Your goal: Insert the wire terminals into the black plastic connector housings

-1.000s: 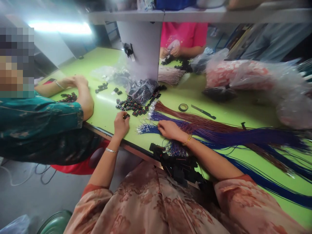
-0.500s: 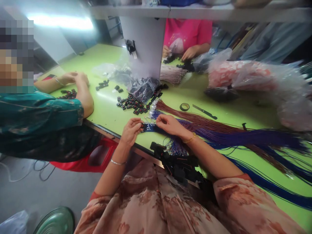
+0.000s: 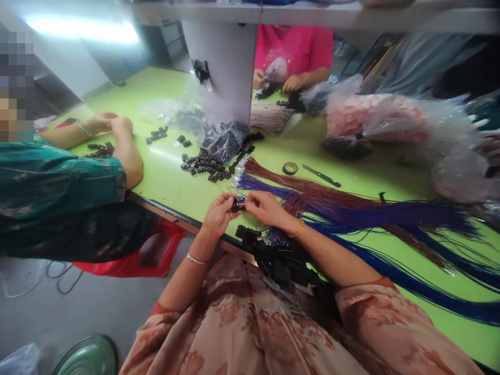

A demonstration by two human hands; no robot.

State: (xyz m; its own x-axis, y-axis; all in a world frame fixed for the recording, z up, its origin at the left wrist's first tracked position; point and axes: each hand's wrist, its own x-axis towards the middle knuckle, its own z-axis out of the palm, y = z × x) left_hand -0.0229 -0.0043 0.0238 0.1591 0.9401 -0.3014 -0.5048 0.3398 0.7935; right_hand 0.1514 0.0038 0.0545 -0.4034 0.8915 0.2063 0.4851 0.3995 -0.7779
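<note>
In a workroom lit by a bright tube light (image 3: 82,30), faces a yellow-green surface (image 3: 160,179) with a pale upright panel (image 3: 219,57) on it. Shares this surface with a person in teal (image 3: 58,179) along the near edge at the left, and with a person in a pink top (image 3: 297,49) at the far edge.

Just inside the near edge, holds a small black part (image 3: 235,205) with a hint of red in the left hand (image 3: 219,214), thumb and forefinger narrowed firmly on it. Slants the left forearm upward and inward from the sleeve, with a silver bracelet (image 3: 198,259) near the wrist.

Holds the right hand (image 3: 267,208) directly opposite, knuckles up, fingers curled and narrowed at the tips beside the right end of the small black part; cannot tell what is between those tips. Stretches the right forearm from right to left, low above the surface, with a gold bracelet (image 3: 300,227) at the wrist.

Beyond the left hand, toward the middle, has scattered black parts (image 3: 207,164). Has purple wires (image 3: 410,221) running toward the right edge, brown wires (image 3: 269,172) on their far side, and blue wires (image 3: 414,297) closer to the near edge. Between the forearms, right at the near edge, has a heap of black pieces (image 3: 281,260).
</note>
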